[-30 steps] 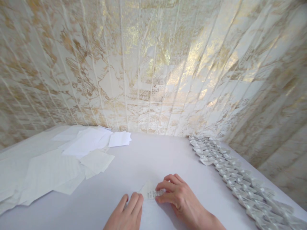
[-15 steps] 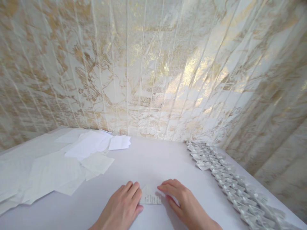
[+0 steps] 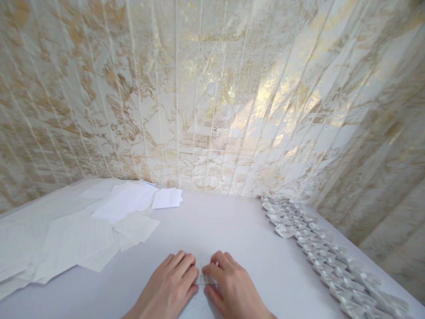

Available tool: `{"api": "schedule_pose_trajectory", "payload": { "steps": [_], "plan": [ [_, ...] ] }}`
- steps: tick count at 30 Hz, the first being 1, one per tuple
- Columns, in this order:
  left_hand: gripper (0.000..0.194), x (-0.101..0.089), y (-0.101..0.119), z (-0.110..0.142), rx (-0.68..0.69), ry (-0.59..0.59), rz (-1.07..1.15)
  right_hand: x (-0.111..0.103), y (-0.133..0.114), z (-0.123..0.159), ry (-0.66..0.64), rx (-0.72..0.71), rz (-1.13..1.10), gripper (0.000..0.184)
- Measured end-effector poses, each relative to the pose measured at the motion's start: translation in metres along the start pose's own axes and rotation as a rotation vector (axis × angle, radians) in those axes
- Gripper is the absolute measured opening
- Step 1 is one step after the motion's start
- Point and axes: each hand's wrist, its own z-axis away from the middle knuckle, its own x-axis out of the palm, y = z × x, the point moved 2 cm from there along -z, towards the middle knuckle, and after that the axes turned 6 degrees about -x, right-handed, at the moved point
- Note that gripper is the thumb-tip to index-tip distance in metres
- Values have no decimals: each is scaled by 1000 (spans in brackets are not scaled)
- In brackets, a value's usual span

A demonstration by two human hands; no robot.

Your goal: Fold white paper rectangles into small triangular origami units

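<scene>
A small folded piece of printed paper (image 3: 205,278) lies on the white table (image 3: 232,230) near its front edge, mostly covered by my fingers. My left hand (image 3: 169,288) rests on its left side with the fingers together and pressed down. My right hand (image 3: 229,288) presses on its right side, fingers curled over the paper. The two hands almost touch above it.
Loose white paper sheets (image 3: 83,235) lie spread over the table's left half, with a small stack (image 3: 167,197) at the back. A long row of folded paper pieces (image 3: 318,252) runs along the right edge. A cream and gold curtain (image 3: 212,97) hangs behind.
My right hand has moved left onto the paper, closing the gap to my left hand. The folded paper, plainly visible before, is now nearly hidden under both hands.
</scene>
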Motion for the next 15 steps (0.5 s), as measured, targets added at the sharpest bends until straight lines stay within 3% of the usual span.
{"api": "schedule_pose_trajectory", "payload": {
  "steps": [6, 11, 15],
  "plan": [
    [23, 2, 0, -1, 62, 38, -120, 6, 0, 3, 89, -31, -11, 30],
    [17, -2, 1, 1, 1, -26, -34, 9, -1, 3, 126, -50, 3, 29],
    [15, -3, 2, 2, 7, 6, -31, 12, 0, 4, 177, -96, 53, 22]
  ]
}}
